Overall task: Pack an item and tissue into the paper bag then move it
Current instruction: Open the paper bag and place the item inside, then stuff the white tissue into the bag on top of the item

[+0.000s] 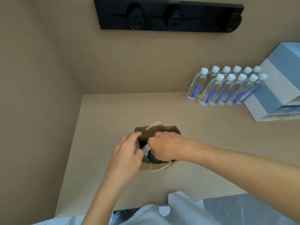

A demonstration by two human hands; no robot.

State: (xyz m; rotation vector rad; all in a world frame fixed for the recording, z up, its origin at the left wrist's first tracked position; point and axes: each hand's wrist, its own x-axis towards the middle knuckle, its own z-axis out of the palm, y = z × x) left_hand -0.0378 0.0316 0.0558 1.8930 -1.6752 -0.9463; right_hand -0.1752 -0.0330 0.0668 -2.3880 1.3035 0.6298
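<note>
The paper bag (156, 132) stands upright on the beige counter (203, 143), near the middle and a little toward the left wall, its mouth pointing straight up at me. The mouth's long axis runs left to right, with one pale cord handle (154, 125) arching over the far edge and a second cord handle (161, 168) drooping over the near edge.

My left hand (128, 150) is at the left end of the mouth, fingers curled over the rim and pinched on it, thumb on the near side. My right hand (164, 146) reaches in from the right and dips into the opening, fingers closed together around something white and dark (147, 151) just inside; it is too blurred for me to say whether that is the tissue or the item.

Well apart, at the far right of the counter, stand clear water bottles (225, 86) with white caps in two rows, six behind and five in front, eleven in all. Each carries a blue strip label with white writing too small to read. Touching their right side are pale blue and white boxes (279, 88); I cannot count them, and their print is illegible.

On the back wall hangs a black socket strip (168, 17) with three round outlets
</note>
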